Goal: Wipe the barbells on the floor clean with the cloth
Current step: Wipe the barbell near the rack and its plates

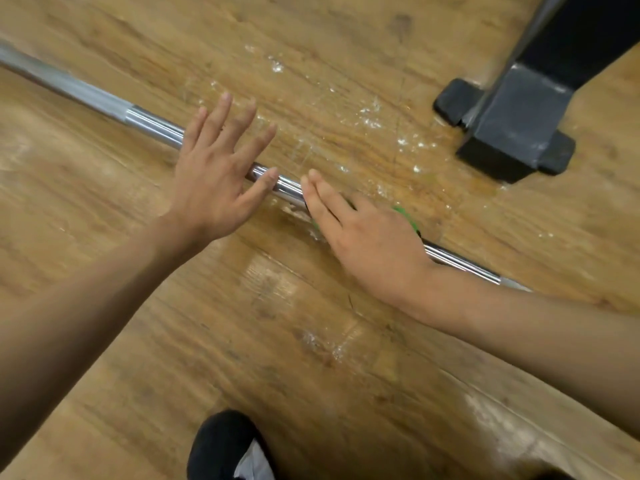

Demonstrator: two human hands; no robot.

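The barbell (152, 124) lies on the floor (311, 341) under both grips; it is heavy, stiff and likely slippery, so roll it rather than lift it. Your left grip (216, 171) is spread flat and empty; your right grip (367, 237) presses the soft cloth (403, 213) flat on the shaft.

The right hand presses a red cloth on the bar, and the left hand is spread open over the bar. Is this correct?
Not quite: the head view shows the cloth is green, not red. The right hand does press it on the bar, and the left hand is spread open over the bar.
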